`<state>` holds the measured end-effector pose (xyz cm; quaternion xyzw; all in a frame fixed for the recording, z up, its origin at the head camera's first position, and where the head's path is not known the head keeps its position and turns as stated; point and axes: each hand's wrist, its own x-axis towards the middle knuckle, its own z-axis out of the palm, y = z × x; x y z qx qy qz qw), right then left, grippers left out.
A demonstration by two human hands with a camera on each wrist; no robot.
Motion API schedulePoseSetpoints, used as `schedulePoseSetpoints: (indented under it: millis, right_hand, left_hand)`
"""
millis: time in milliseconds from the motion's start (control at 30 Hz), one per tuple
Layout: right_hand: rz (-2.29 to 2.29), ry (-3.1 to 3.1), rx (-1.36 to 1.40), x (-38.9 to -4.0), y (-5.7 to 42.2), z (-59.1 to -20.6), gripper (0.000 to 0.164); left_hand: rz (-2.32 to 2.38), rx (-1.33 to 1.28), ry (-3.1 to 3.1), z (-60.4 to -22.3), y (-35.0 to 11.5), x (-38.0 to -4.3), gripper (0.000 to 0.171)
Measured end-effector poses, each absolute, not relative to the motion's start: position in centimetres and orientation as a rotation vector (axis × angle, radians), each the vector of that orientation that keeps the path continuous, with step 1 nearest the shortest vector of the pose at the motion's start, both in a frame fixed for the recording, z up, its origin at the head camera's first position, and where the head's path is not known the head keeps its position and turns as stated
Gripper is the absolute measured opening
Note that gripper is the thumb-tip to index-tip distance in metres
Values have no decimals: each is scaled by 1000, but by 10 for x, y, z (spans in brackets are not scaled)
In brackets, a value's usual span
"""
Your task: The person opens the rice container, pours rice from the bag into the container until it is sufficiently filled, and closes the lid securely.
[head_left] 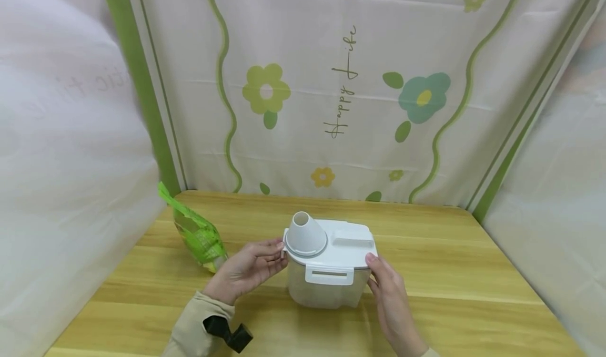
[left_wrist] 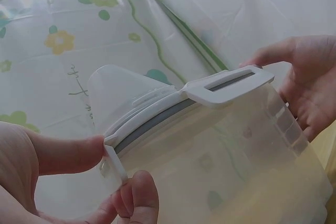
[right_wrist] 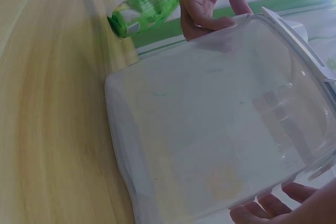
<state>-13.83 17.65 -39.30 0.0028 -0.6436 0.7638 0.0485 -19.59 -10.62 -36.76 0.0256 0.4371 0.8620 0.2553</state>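
A translucent plastic storage container stands upright on the wooden table, with a white lid over it. On the lid's left half sits a white cone-shaped cap, open at its narrow top. My left hand pinches the side clip at the container's left end, thumb at the lid's edge and fingertips by the clip's lower end. From the right, my right hand holds the container, its thumb on the lid's corner and its fingers along the side wall. A front clip faces me.
A green bag with a see-through part lies on the left of the table, behind my left wrist. Patterned cloth hangs along the back, and pale cloth walls close in both sides. A black strap circles my left sleeve.
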Motion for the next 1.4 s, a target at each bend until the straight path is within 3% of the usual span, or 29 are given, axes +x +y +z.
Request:
schedulePoseSetpoints:
  millis: [733, 1400]
  right_hand:
    - [2314, -1971, 2, -138, 179, -394, 53]
    - [2325, -1970, -20, -139, 178, -392, 55]
  left_hand:
    - [2353, 55, 1169, -367, -106, -197, 37]
    - [2394, 22, 1468, -353, -100, -196, 46]
